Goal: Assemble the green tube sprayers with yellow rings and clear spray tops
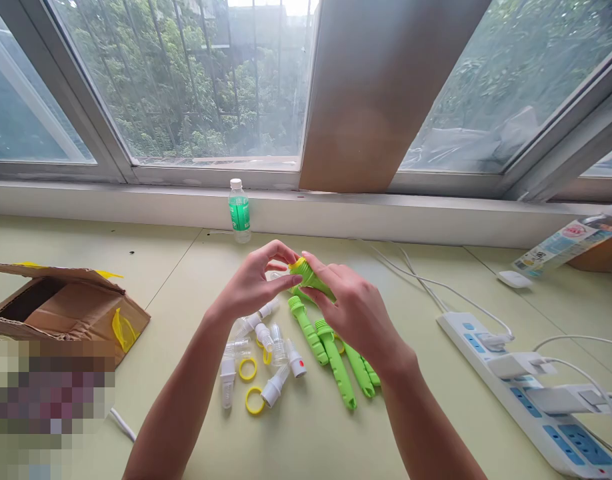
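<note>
My right hand (353,303) is closed around a ribbed light-green plastic tube (311,277), thumb below and fingers on top. At the tube's upper left end sits a yellow ring (297,265), pinched by the fingertips of my left hand (253,280), whose thumb touches the green part. Below my right hand lie several green threaded handles (336,363). Under my left hand are several clear and white plastic pieces (276,387), one with a red dot (297,360), and loose yellow rings (255,400).
An open cardboard box (86,303) stands at the left. A small bottle with a green label (239,212) is by the window sill. At the right are a white power strip (516,393) with plugs and cables and a tilted larger bottle (569,241).
</note>
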`<state>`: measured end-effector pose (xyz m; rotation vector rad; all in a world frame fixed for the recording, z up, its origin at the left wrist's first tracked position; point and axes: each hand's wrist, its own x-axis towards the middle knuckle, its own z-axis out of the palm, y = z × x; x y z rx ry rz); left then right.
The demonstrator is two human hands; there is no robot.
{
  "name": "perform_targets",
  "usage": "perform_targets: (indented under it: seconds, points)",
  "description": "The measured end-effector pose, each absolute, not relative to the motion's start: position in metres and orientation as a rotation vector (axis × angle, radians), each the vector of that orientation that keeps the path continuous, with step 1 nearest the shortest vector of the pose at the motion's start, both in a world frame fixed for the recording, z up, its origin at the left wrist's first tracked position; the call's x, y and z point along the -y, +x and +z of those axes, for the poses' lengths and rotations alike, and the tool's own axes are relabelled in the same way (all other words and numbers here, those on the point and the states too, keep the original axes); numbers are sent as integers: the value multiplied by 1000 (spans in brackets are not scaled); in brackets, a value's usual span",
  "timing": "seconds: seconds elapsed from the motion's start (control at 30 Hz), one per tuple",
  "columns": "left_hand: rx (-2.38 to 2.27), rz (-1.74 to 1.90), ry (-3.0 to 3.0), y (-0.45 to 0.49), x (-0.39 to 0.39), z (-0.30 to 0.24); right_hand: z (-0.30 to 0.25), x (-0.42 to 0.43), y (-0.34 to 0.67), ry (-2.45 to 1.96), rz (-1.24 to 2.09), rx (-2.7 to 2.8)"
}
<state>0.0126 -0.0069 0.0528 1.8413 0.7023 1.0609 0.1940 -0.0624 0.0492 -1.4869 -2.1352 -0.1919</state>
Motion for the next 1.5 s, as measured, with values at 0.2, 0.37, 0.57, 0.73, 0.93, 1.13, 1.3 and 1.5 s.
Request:
perform_targets:
  seconds: [0.2, 0.37, 0.57, 0.73, 0.93, 1.13, 1.3, 1.5]
  points:
    - [-741, 1037, 1850, 15, 9, 54, 49, 61, 195, -1527, -160, 2165]
    - [-770, 1045, 1897, 18, 11, 53, 50, 61, 197, -1544, -149, 2165]
    - [-842, 1069, 2026, 19, 15, 54, 48, 61, 197, -1553, -137, 2158]
    - [-867, 1074, 2066, 19, 15, 57, 49, 60, 197, -1505, -128, 2145]
    - [-821, 1061, 2072, 14, 13, 57, 51, 63, 195, -1426, -75, 2149]
    - [-828, 1116, 2116, 13, 13, 58, 52, 63, 194, -1413, -35, 2134]
    - [-796, 1113, 2126, 12, 14, 60, 53, 64, 194, -1397, -23, 2130]
    - [-779, 1126, 2105, 12, 14, 61, 54, 65, 194, -1369, 18, 2123]
